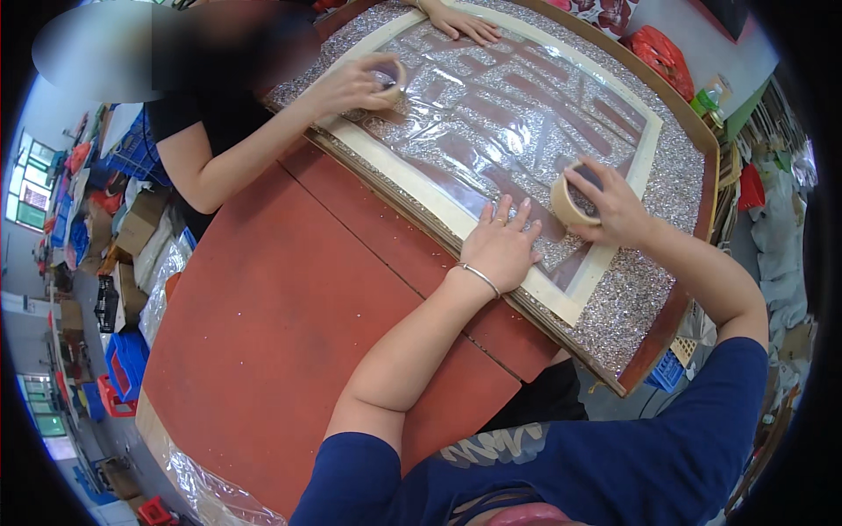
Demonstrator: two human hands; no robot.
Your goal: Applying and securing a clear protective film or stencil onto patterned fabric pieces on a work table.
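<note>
Clear plastic film [215,493] lies by the near left edge of the red surface [263,351]. Off the left edge, a blue plastic object [130,361] sits just beside a red one [114,400], while a cardboard box [140,224] and a blue basket [133,151] stand toward the far left corner. Well past the right edge are a red plastic bag [660,56], a green-labelled bottle [707,96], a red container [752,188] and, lower, a blue crate [667,373].

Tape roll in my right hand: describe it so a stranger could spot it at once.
Past the red tabletop is a framed glittering panel. Over its clear film, your right hand holds a pale tape roll. A co-worker's similar roll is farther up and left; this one belongs to the navy-sleeved arm.
</note>
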